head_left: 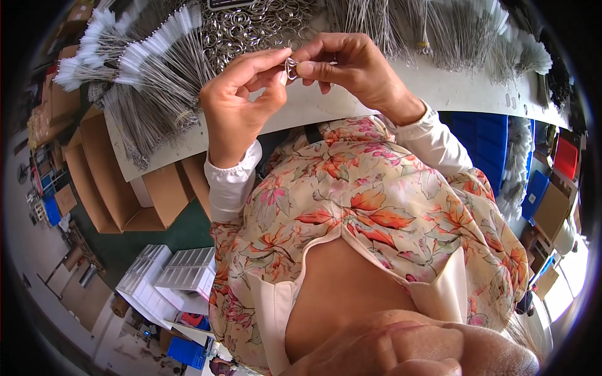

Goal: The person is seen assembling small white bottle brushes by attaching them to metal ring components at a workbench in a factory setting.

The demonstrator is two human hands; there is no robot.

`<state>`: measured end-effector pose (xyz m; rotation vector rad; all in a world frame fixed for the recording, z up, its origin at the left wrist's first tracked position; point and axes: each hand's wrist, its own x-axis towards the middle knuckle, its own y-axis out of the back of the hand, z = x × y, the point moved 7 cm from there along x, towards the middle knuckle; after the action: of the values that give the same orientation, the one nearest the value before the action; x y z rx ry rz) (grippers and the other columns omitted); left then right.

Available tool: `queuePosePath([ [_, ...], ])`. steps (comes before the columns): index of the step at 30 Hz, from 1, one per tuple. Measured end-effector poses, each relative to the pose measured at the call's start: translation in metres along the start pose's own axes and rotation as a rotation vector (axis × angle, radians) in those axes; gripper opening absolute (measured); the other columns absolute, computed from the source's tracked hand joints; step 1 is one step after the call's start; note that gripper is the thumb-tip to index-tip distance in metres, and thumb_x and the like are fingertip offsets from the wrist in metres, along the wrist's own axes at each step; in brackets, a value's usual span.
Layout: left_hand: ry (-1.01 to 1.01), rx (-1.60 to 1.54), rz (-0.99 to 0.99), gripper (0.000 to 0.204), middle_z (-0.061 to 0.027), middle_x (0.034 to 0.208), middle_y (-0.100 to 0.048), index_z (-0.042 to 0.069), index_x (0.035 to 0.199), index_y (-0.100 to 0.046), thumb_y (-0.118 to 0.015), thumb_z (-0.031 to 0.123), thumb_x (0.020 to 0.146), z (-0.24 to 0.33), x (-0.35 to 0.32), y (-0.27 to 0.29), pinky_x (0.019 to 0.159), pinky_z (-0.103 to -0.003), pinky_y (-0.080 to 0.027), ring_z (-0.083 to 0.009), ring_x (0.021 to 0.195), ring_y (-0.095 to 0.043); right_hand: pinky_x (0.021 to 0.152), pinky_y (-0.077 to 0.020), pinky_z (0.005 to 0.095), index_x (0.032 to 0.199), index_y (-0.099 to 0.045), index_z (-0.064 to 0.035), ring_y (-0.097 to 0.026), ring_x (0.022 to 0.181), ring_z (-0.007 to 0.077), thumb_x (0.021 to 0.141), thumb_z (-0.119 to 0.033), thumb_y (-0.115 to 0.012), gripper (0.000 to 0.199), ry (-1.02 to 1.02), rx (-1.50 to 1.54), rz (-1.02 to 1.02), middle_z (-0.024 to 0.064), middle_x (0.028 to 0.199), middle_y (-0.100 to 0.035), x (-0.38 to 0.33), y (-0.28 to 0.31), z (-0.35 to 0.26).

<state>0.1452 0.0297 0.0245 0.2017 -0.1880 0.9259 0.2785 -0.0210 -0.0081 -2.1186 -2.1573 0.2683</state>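
My left hand (237, 103) and my right hand (364, 72) meet above the near edge of the white table (351, 94). Between their fingertips is a small shiny metal ring (291, 67), pinched from both sides. Whether it is one ring or two linked ones is too small to tell. Just behind my hands lies a heap of similar metal rings (257, 28). Bundles of thin metal wires with white tufted ends (166, 53) lie left of the heap. More such wire bundles (458, 34) spread along the right side of the table.
Open cardboard boxes (119, 188) stand below the table's left end. Further down on the left are white plastic racks (166, 276). Blue bins (480, 144) stand under the table's right side, with more white-tufted wires (518, 163) beside them. A dark-edged device (229, 3) rests by the rings.
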Motion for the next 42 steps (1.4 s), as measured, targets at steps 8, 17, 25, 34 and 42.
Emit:
queuePosePath([
  [8, -0.099, 0.062, -0.028, 0.027, -0.0151, 0.103, -0.063, -0.007, 0.104, -0.062, -0.057, -0.011, 0.078, -0.003, 0.000, -0.003, 0.077, -0.025, -0.052, -0.0156, 0.089, -0.062, 0.057, -0.0471, 0.0208, 0.086, -0.067, -0.0036, -0.059, 0.071, 0.0067, 0.081, -0.013, -0.067, 0.011, -0.086, -0.079, -0.153, 0.0013, 0.077, -0.066, 0.007, 0.003, -0.006],
  [17, -0.033, -0.042, 0.131, 0.026, -0.0121, 0.103, -0.063, -0.005, 0.103, -0.062, -0.059, -0.009, 0.078, -0.025, -0.008, 0.001, 0.076, -0.023, -0.054, -0.0136, 0.088, -0.063, 0.054, -0.0488, 0.0236, 0.083, -0.066, -0.0049, -0.060, 0.064, 0.0068, 0.078, -0.006, -0.064, 0.005, -0.026, -0.354, -0.055, 0.0008, 0.070, -0.064, 0.007, 0.005, -0.005],
  [25, 0.262, 0.445, 0.123, 0.022, -0.0100, 0.085, -0.067, 0.003, 0.105, -0.060, -0.057, 0.002, 0.083, -0.066, 0.012, 0.079, 0.058, -0.025, -0.052, -0.0142, 0.067, -0.066, 0.059, -0.0495, 0.0344, 0.079, -0.059, -0.0062, -0.060, 0.071, 0.0240, 0.073, -0.006, -0.064, 0.007, 0.377, -0.944, 0.026, 0.0055, 0.073, -0.059, -0.029, -0.022, 0.056],
  [34, 0.425, 1.010, 0.196, 0.024, -0.0083, 0.069, -0.066, 0.003, 0.078, -0.064, -0.067, 0.027, 0.079, -0.113, 0.046, 0.147, 0.059, -0.031, -0.047, -0.0216, 0.062, -0.063, 0.071, -0.0476, 0.0310, 0.088, -0.061, -0.0083, -0.056, 0.080, 0.0206, 0.068, -0.006, -0.058, 0.021, 0.669, -1.193, -0.041, 0.0033, 0.081, -0.057, -0.016, -0.040, 0.057],
  [42, 0.377, 0.882, 0.323, 0.020, -0.0097, 0.064, -0.064, 0.002, 0.079, -0.064, -0.066, 0.022, 0.079, -0.106, 0.036, 0.152, 0.056, -0.032, -0.045, -0.0202, 0.055, -0.061, 0.060, -0.0501, 0.0305, 0.082, -0.064, -0.0084, -0.059, 0.068, 0.0205, 0.072, -0.007, -0.068, 0.011, 0.510, -0.955, 0.457, 0.0041, 0.078, -0.061, -0.006, 0.055, -0.011],
])
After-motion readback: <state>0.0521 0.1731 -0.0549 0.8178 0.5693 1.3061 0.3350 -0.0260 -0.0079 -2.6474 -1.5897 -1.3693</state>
